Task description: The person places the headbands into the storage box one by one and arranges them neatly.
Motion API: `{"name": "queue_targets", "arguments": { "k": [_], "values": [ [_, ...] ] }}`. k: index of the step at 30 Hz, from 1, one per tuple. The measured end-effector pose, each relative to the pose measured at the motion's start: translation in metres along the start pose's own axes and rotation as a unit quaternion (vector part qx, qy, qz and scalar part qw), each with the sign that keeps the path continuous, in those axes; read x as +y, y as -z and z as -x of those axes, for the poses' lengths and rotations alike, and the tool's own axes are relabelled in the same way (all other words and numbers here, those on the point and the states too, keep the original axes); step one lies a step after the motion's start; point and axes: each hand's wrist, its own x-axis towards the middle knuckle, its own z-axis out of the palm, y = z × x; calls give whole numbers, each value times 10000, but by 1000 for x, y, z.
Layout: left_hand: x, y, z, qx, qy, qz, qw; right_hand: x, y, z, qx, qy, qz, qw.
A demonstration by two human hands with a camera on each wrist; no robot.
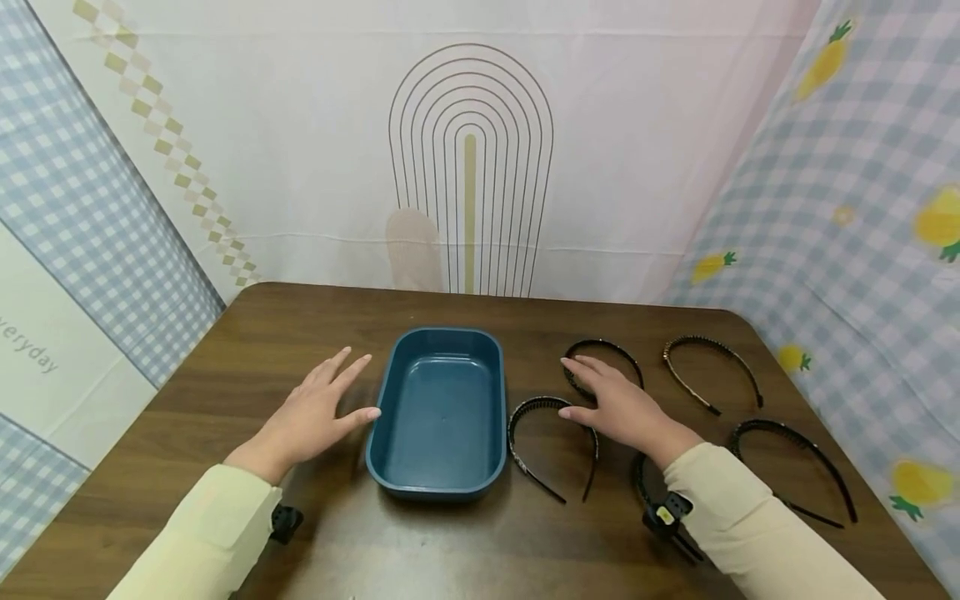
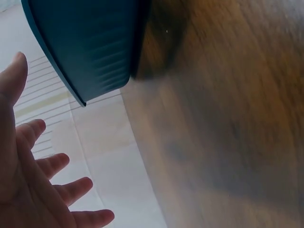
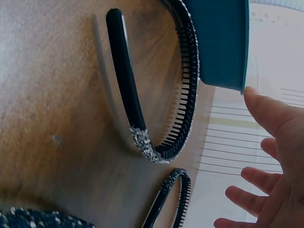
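A dark blue rectangular tub (image 1: pixel 442 425) with rounded corners stands on the table, nothing inside it. To its left my left hand (image 1: pixel 318 408) hovers with fingers spread, the thumb close to the rim. My right hand (image 1: pixel 618 404), fingers extended and holding nothing, hangs over two headbands. One is a toothed headband with silvery glitter (image 3: pixel 190 85), just right of the tub; the other, a black headband (image 1: pixel 633 367), lies behind it, partly hidden by the hand. Another dark headband (image 1: pixel 641 479) shows partly under my right wrist.
Farther right lie a gold-brown headband (image 1: pixel 693 400) and a black headband (image 1: pixel 806 442), near the right edge of the wooden table (image 1: pixel 330 550). A patterned white cloth (image 1: pixel 300 125) hangs behind the table, with checked cloth (image 1: pixel 847 275) at the sides.
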Motion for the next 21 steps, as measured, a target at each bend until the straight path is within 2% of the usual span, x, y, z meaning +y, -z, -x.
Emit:
{"name": "queue_targets", "arguments": {
  "k": [7,11,18,21],
  "values": [
    [2,-3,-2,-184,1,216,9996,-1,-5,-2,-99,168,-249,9995],
    [2,-5,-4,-368,33,455,9983,1,-6,-3,-208,132,-480,9985],
    [3,-6,-7,-756,127,1017,9919,5,-11,-6,-359,-37,-754,9965],
    [3,-7,-8,-900,66,1236,9882,7,-13,-6,-365,-119,-805,9960]
  ]
}}
